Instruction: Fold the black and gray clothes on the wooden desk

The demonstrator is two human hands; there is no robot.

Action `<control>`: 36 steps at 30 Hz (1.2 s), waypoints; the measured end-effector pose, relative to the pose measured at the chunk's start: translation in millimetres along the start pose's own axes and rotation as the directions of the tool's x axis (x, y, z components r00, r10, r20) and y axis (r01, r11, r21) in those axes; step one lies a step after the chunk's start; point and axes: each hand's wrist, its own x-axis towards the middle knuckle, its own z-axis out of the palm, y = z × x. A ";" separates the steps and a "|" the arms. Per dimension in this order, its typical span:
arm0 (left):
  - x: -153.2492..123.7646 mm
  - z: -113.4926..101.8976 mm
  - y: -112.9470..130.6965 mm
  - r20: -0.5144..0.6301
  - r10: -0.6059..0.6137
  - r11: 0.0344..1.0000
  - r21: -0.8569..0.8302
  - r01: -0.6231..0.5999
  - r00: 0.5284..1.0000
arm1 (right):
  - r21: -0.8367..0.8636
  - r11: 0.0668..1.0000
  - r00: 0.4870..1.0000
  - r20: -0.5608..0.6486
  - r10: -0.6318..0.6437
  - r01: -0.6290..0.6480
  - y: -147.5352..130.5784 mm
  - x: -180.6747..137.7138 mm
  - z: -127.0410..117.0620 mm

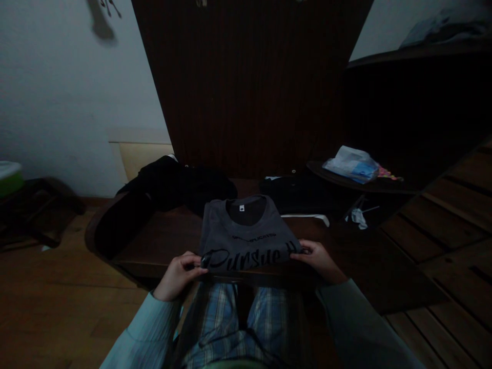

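A dark grey T-shirt [249,233] with black lettering lies folded at the front edge of a dark wooden desk, its neckline facing away from me. My left hand [184,271] pinches the shirt's near left corner between thumb and fingers. At the near right corner, my right hand [317,259] grips the cloth in the same way. A small white label shows inside the collar. The underside of the shirt is hidden.
Black clothing [172,182] is heaped at the desk's back left, and a dark folded item [295,195] lies behind the shirt. A plastic packet [353,164] rests on a small shelf at right. A dark stool [42,205] stands at far left.
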 end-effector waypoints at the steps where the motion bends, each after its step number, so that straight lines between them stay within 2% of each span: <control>1: 0.0 -2.0 0.4 0.049 0.003 1.000 0.028 -0.004 0.999 | -0.028 0.999 0.999 0.012 -0.030 0.030 0.3 -0.5 -0.7; 4: -0.1 -8.3 2.7 0.192 0.021 0.998 0.057 -0.033 0.981 | -0.101 0.989 0.991 0.095 -0.097 0.107 -0.9 -2.6 -4.6; 6: -0.1 -10.6 4.6 0.239 0.039 0.999 0.019 -0.045 0.970 | -0.123 0.982 0.976 0.178 -0.122 0.146 -2.9 -3.9 -7.9; 8: 0.1 -9.9 6.8 0.219 0.038 0.999 -0.014 -0.036 0.975 | -0.109 0.980 0.959 0.246 -0.137 0.168 -4.9 -4.2 -10.4; 10: 0.8 -6.5 9.5 0.158 0.013 1.000 -0.022 -0.010 0.987 | -0.079 0.983 0.955 0.262 -0.140 0.165 -5.7 -3.5 -11.3; 15: 4.1 1.1 16.3 0.007 -0.072 0.996 -0.052 0.072 0.997 | -0.062 0.987 0.970 0.206 -0.133 0.148 -3.9 0.1 -7.9; 19: 3.5 -2.1 16.8 -0.167 -0.134 0.991 -0.049 0.128 0.977 | -0.073 0.990 0.982 0.151 -0.109 0.122 -2.0 0.5 -4.5; 25: -6.0 -0.1 5.3 -0.283 -0.150 0.989 -0.041 0.144 0.948 | -0.083 0.992 0.993 0.082 -0.086 0.093 -3.1 -3.4 -1.8; 28: -13.2 4.3 -0.4 -0.273 -0.149 0.988 -0.015 0.151 0.950 | -0.051 0.997 0.990 0.130 -0.049 0.056 -7.1 -5.4 -2.6; 31: -20.4 5.6 0.0 -0.190 -0.100 0.994 0.024 0.107 0.977 | 0.059 0.998 0.991 0.130 -0.031 0.023 -10.2 -2.1 -3.6; 33: -23.2 4.7 3.8 -0.158 -0.056 0.996 0.062 0.067 0.986 | 0.111 0.994 0.999 0.042 -0.012 0.007 -12.0 4.7 -3.5; 36: -19.0 2.8 13.4 -0.201 -0.014 0.992 0.117 0.038 0.980 | 0.083 0.997 0.992 -0.128 0.021 -0.010 -16.8 20.8 -0.6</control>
